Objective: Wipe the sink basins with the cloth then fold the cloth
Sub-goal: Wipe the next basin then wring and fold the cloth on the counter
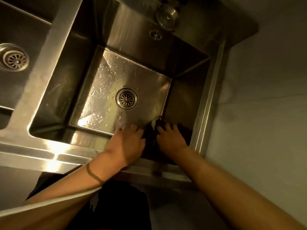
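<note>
The right sink basin (106,83) is stainless steel, with a round drain (126,98) in its wet floor. A dark cloth (150,134) with a small white patch lies in the basin's near right corner, against the near wall. My right hand (171,138) presses on the cloth with its fingers spread. Just left of the cloth, my left hand (127,141) lies flat on the near wall, fingers straight, thumb at the cloth's edge. Both hands hide part of the cloth.
The left basin (25,34) with its own drain (15,58) lies beyond a steel divider (54,52). A round metal fitting (167,15) and an overflow hole (155,34) sit at the back wall. A pale wall (265,97) borders the sink's right rim.
</note>
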The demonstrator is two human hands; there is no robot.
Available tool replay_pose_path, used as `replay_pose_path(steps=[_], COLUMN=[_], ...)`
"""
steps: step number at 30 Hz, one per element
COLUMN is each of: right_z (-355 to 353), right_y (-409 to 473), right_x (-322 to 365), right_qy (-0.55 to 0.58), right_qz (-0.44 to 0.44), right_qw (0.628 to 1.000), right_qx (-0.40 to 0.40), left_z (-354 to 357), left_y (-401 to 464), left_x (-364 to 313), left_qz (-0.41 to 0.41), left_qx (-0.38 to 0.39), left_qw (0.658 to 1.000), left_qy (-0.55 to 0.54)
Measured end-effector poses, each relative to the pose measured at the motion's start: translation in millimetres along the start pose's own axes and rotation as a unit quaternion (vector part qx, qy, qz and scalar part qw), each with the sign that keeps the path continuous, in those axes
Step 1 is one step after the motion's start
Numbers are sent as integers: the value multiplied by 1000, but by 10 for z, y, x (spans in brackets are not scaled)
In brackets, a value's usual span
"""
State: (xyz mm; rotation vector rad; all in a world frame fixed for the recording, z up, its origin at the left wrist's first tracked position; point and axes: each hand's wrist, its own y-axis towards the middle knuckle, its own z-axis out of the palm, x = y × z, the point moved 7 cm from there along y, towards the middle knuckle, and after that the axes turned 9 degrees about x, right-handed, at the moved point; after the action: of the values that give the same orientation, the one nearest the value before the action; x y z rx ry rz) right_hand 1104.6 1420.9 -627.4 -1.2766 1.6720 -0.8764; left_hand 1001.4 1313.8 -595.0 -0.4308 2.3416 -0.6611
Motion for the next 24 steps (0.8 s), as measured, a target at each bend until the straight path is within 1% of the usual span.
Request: replay_pose_path(steps=[2, 5, 7, 9, 12, 15, 18, 21, 24], right_z=[148, 389, 480, 463, 262, -12, -424, -744, -741], right_y=[165, 349, 469, 631, 961, 1297, 1564, 1582, 1426], right_x=[11, -69, -137, -217, -421, -833, -1365, -1795, -1783], right_qy=[-62, -134, -171, -184, -187, -191, -187, -179, -203], right_qz=[-17, -13, -11, -2, 21, 55, 115, 184, 193], right_qw=[997, 985, 977, 974, 974, 972, 972, 966, 959], right_qx=[42, 106, 126, 133, 130, 126, 78, 40, 41], left_z=[74, 165, 179, 162, 121, 84, 84, 83, 68], left_y=[97, 159, 165, 163, 154, 132, 130, 130, 108], left_x=[-111, -186, -159, -158, -211, -236, -268, -291, -294], left_qz=[-8, 7, 3, 7, 28, 36, 41, 45, 48], left_qx=[15, 5, -5, -29, -56, -76, -89, -81, -76], left_qw=[1000, 1000, 1000, 1000, 998, 996, 995, 995, 995], left_qy=[6, 3, -7, -1, 21, 18, 33, 45, 49])
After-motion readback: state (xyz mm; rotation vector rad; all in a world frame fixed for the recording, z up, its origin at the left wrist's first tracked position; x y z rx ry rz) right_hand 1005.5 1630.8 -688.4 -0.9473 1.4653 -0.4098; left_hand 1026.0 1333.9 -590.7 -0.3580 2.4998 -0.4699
